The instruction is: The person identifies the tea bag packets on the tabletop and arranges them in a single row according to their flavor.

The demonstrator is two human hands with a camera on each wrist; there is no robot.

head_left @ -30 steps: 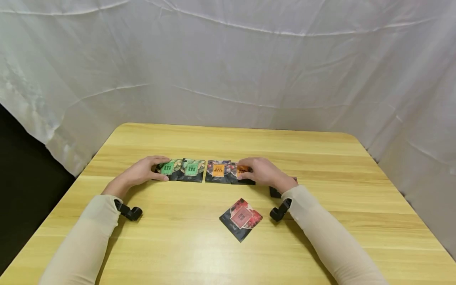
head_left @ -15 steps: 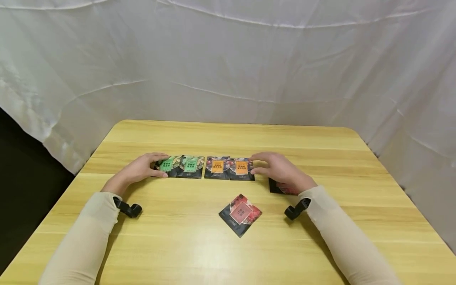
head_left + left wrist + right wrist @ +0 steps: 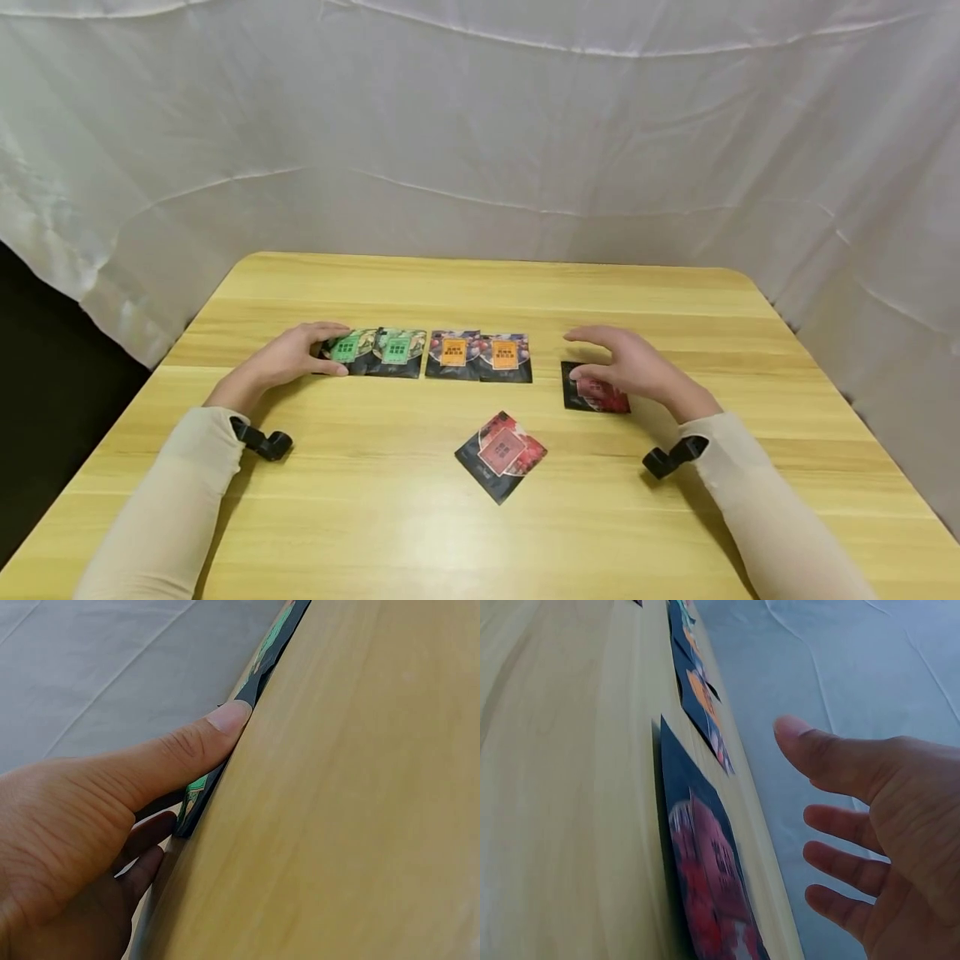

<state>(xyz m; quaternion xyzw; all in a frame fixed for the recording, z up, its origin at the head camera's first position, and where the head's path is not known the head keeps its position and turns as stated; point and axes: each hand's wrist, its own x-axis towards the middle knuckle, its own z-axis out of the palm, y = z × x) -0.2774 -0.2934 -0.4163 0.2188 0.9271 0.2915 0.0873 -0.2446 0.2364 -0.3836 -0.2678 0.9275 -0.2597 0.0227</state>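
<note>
Two green packets and two orange packets lie in a row on the wooden table. My left hand holds the left end of the leftmost green packet, with the thumb on its near edge and the fingers over its far edge. The left wrist view shows the thumb pressed against that packet's edge. My right hand hovers open, fingers spread, just above a red packet lying right of the row. That packet also shows in the right wrist view, with the right hand off it.
A second red packet lies turned like a diamond nearer the front, between my arms. White cloth hangs behind and to both sides of the table. A dark gap opens past the table's left edge.
My right hand left the right orange packet and moved right and nearer, so it hangs over the red packet. The left hand stayed on the green packet.
</note>
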